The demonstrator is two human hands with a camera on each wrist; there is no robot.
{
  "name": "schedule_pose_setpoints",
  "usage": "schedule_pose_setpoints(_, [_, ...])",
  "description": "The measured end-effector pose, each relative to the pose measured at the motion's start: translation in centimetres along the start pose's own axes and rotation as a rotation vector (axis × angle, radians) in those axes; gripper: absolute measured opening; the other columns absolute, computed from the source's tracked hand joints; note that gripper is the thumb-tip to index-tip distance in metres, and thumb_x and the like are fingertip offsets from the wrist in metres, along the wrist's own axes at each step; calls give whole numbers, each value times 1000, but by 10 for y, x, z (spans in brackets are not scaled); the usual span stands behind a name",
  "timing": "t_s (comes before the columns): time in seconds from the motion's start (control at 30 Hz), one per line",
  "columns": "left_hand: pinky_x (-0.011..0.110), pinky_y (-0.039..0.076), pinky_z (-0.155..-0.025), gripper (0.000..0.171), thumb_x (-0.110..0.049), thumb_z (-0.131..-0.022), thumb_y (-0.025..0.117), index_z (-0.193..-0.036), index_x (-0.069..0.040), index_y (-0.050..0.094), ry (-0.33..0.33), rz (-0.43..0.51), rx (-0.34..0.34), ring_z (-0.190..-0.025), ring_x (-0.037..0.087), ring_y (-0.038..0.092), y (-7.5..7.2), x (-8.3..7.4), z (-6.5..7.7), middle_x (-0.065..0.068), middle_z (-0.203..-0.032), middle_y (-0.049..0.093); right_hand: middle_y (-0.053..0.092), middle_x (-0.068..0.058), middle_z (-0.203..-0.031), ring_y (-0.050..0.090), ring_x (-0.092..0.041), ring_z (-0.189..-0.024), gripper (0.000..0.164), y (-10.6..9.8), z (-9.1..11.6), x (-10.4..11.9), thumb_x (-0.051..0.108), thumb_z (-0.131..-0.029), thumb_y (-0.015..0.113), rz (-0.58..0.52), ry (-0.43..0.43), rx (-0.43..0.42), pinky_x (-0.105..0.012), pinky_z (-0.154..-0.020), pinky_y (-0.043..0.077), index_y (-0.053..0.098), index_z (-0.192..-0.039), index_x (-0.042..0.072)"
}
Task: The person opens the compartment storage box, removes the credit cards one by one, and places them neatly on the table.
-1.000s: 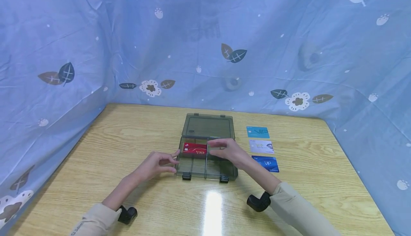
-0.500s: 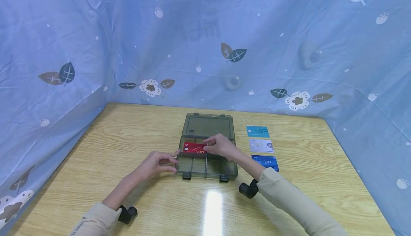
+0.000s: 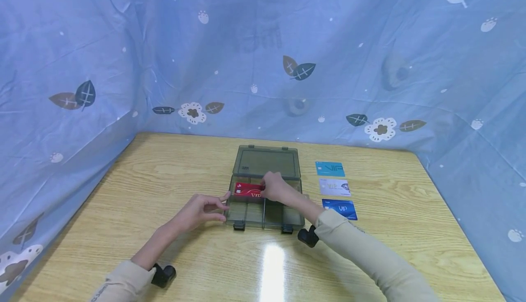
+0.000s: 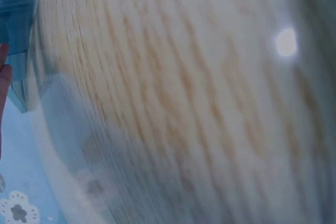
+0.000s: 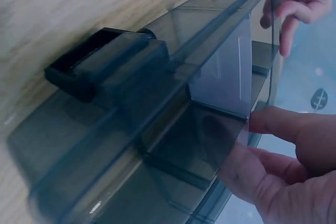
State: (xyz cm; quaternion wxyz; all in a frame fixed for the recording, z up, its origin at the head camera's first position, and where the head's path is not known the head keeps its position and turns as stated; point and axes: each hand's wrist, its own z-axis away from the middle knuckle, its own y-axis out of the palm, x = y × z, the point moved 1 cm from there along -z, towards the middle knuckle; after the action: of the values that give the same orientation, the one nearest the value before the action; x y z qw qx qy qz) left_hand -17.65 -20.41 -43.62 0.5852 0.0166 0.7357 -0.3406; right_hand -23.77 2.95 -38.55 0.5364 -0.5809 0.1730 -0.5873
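Note:
A red VIP card [image 3: 246, 189] stands tilted in the back left part of a smoky clear divided box [image 3: 236, 213]. My right hand [image 3: 277, 188] pinches the card's right end, at the box's middle divider. In the right wrist view the thumb and fingers of the right hand [image 5: 283, 166] close on the edge of a pale-looking card [image 5: 226, 72] between the dividers. My left hand [image 3: 201, 211] rests its fingertips and thumb against the box's left wall. Only the fingertips of the left hand [image 4: 4, 69] show in the left wrist view.
The box's lid [image 3: 269, 162] lies folded back behind it, and two dark latches [image 3: 239, 225] sit on its front. Right of the box lie a teal card [image 3: 330, 169], a white card [image 3: 334, 187] and a blue card [image 3: 341, 209]. Blue patterned cloth [image 3: 255, 55] hangs behind the table.
My right hand has moved left over the box, and its parted fingers have closed on the red card's right end. The left hand has stayed at the box's left wall.

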Motion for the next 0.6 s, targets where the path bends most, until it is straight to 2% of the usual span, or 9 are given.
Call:
schedule_pose_setpoints(0.03, [30,49,-95,21,-12,-79,76,-97,-2,71,-2,0,0,-124,34,50,0,0,0,24,-135,48,64,-15,-87,53,-25,-79,10,0,-1,2,5,-90,66,26,14,6,-29,-61,41,68,-84,-3])
schedule_pose_setpoints(0.1, [30,49,-95,21,-13,-79,76,-97,-2,71,-4,-2,1,-124,34,50,1,1,0,23,-135,48,59,-12,-76,47,-22,-72,17,1,-3,7,5,-90,67,85,29,22,-31,-61,41,62,-74,0])
schedule_pose_setpoints(0.2, [32,49,-95,20,-12,-79,76,-96,-2,71,2,1,0,-123,33,51,1,1,-1,24,-136,48,54,-8,-78,44,-18,-70,17,2,-6,12,4,-90,65,154,60,46,-30,-60,40,58,-75,2])
schedule_pose_setpoints(0.3, [32,49,-95,19,-12,-79,76,-95,-2,71,10,-5,-4,-121,33,53,1,1,-1,23,-135,49,56,-9,-82,42,-17,-65,12,3,-9,15,1,-92,61,205,76,81,-28,-56,39,59,-79,2])
schedule_pose_setpoints(0.43, [30,49,-95,20,-12,-79,76,-96,-3,72,10,-27,-6,-122,32,52,1,1,-2,22,-134,51,62,-10,-82,53,-19,-69,12,6,-14,13,4,-93,62,232,92,103,-29,-62,46,64,-81,1])
schedule_pose_setpoints(0.53, [31,50,-93,20,-12,-79,76,-96,-3,72,16,-34,-9,-121,32,53,1,1,-2,22,-134,51,63,-10,-82,59,-24,-82,16,11,-22,7,12,-92,66,233,98,94,-33,-69,51,64,-79,1])
schedule_pose_setpoints(0.6, [32,51,-92,20,-11,-78,77,-96,-2,72,24,-32,-12,-118,32,55,1,1,-1,23,-133,51,61,-11,-81,59,-26,-82,18,16,-29,1,12,-91,67,220,89,90,-33,-65,51,62,-77,2])
